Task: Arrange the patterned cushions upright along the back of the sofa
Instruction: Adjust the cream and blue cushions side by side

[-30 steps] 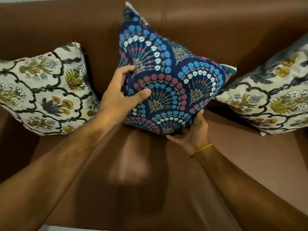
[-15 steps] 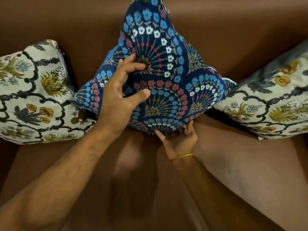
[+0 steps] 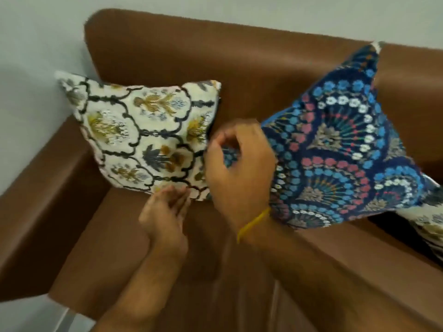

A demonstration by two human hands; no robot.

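Observation:
A cream floral cushion [image 3: 148,137] leans upright in the sofa's left corner against the brown backrest [image 3: 239,61]. To its right a dark blue fan-patterned cushion [image 3: 340,149] stands on one corner, leaning on the backrest, with no hand gripping it. My left hand [image 3: 165,212] reaches in from below, its straight fingers touching the cream cushion's lower right edge. My right hand [image 3: 239,164], with a yellow band at the wrist, hovers with curled fingers at the cream cushion's right edge and covers the blue cushion's left corner. Blur hides whether it grips anything.
A second cream floral cushion [image 3: 429,226] shows partly at the right edge, below the blue one. The left armrest [image 3: 43,202] borders the brown seat [image 3: 134,255]. A pale wall [image 3: 36,68] rises behind and to the left.
Both hands have let go of the blue cushion and moved left to the cream cushion. My view has swung left, bringing the armrest and wall into sight.

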